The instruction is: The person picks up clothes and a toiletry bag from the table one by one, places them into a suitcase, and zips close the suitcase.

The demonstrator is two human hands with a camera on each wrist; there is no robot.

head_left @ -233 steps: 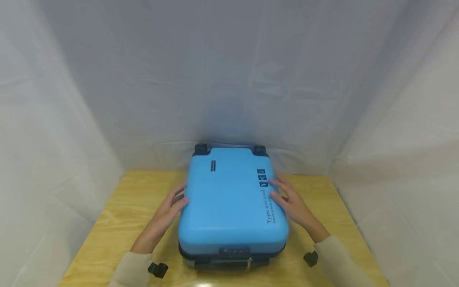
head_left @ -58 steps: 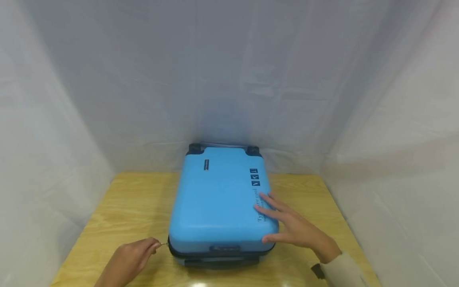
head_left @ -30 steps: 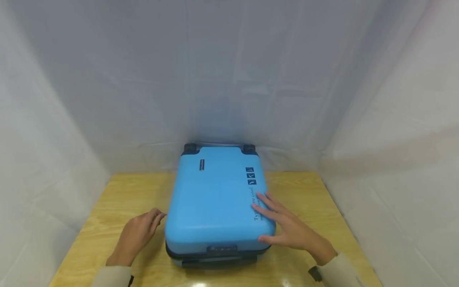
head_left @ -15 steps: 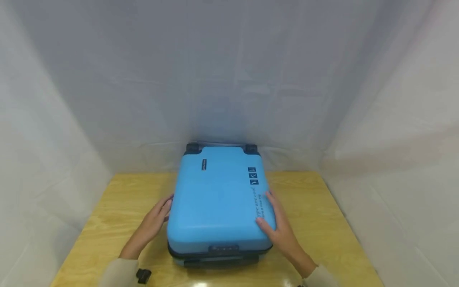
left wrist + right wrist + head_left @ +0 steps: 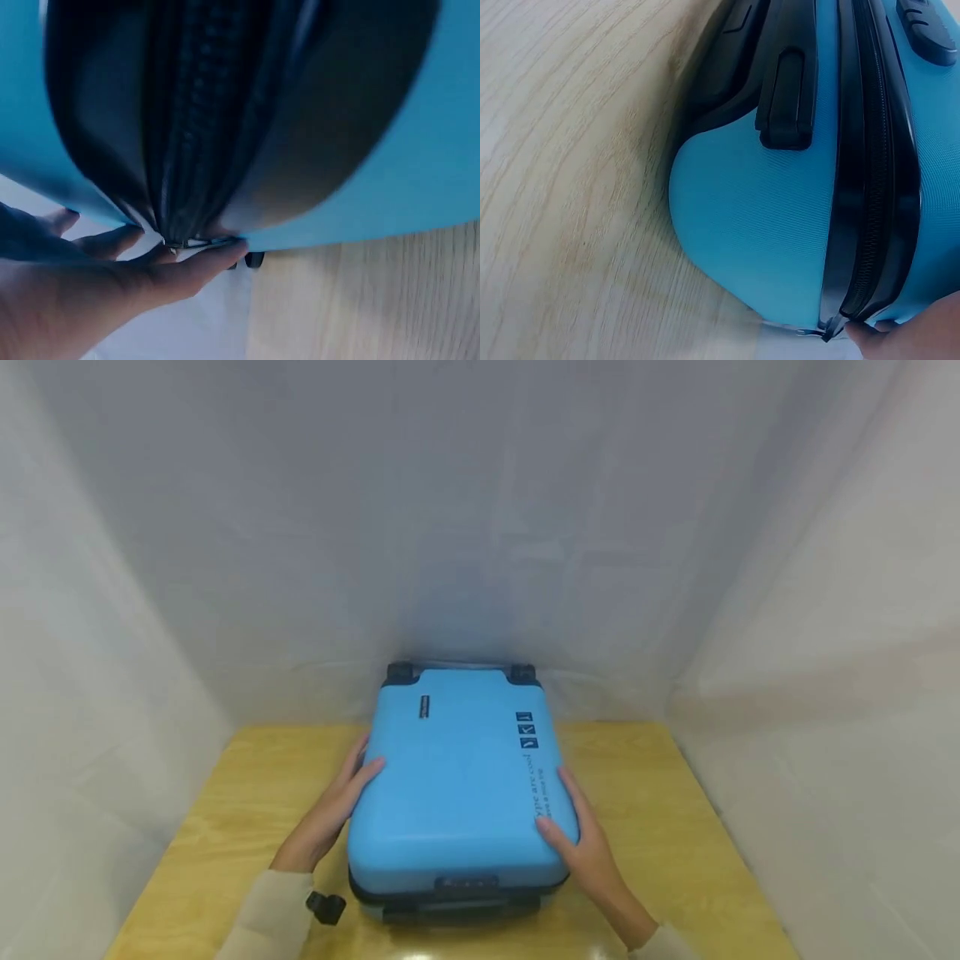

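A sky-blue hard-shell suitcase [image 5: 457, 785] lies flat on the wooden table [image 5: 247, 793], with its wheels [image 5: 399, 673] at the far end and its lock [image 5: 467, 887] towards me. My left hand [image 5: 358, 777] rests against the lid's left edge, fingers straight. In the left wrist view, the left hand's fingers [image 5: 180, 274] touch the dark zipper seam [image 5: 195, 150] beside a small metal pull. My right hand [image 5: 576, 835] lies along the right edge with the thumb on top. One fingertip [image 5: 889, 335] sits by the zipper pull [image 5: 829, 330].
White sheets [image 5: 112, 610] hang close on the left, back and right of the table. The suitcase's black side handle [image 5: 787, 97] shows in the right wrist view. Bare wood lies on both sides of the case [image 5: 652, 793].
My left hand has left the zipper pull at the near left corner and moved up to the lid's left edge. My right hand slid off the lid top onto its right edge.
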